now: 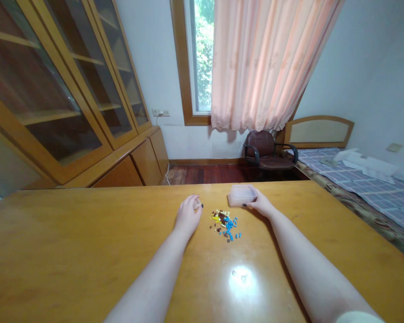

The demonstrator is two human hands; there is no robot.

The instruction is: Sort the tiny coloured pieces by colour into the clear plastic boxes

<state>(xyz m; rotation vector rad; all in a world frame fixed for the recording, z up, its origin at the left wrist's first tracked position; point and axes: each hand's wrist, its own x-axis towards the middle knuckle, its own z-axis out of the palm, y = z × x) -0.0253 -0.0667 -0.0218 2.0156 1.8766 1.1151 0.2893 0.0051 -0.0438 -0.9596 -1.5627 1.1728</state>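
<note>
My right hand (261, 204) grips a clear plastic box (241, 196) by its right side, low over the far part of the table. Its thumb is at the near edge and the other fingers are partly hidden behind the box. To the left, my left hand (188, 215) is curled, with thumb and fingertips drawn together; whether anything small is between them I cannot make out. Between and slightly nearer than the hands lies a loose pile of tiny building bricks (229, 226) in blue, brown, yellow and cream.
The wooden table (87, 251) spans the foreground, with a bright glare spot near the front. A glass-door cabinet (87, 148) stands at the left. Beyond the table are a brown armchair (265, 152), a pink curtain (262, 63) and a bed (350, 170) on the right.
</note>
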